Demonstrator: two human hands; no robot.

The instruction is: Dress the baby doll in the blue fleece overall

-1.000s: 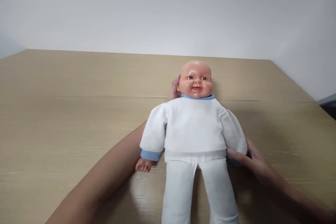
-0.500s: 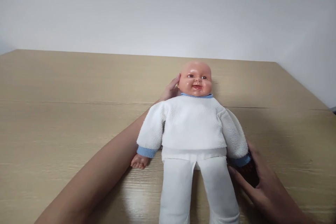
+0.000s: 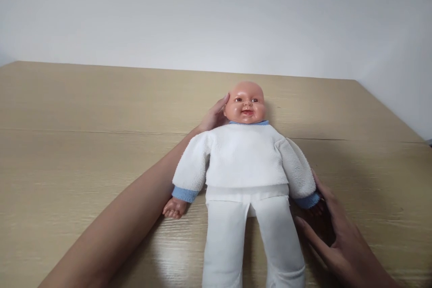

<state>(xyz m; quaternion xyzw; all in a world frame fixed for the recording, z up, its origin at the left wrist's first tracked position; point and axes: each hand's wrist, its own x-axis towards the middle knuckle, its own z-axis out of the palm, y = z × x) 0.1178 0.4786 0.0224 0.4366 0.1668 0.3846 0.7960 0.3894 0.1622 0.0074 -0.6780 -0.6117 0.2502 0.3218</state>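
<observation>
A baby doll with a bald plastic head lies face up, wearing a white fleece top with blue collar and cuffs and white trousers. Its feet run past the bottom edge of the picture. My left hand cups the left side of the doll's head, the fingers hidden behind it. That forearm runs along the outside of the doll's arm. At the other side, my right hand stays open around the doll's sleeve end and small hand, its fingers along the outer side of the cuff and its thumb apart, near the thigh.
Beneath the doll is a wide wooden table with a seam across it. A pale wall rises behind its far edge. The table's right edge slants toward me.
The doll's head and upper body have shifted slightly left, with my left hand still at the head. My right thumb and fingers sit a little wider apart.
</observation>
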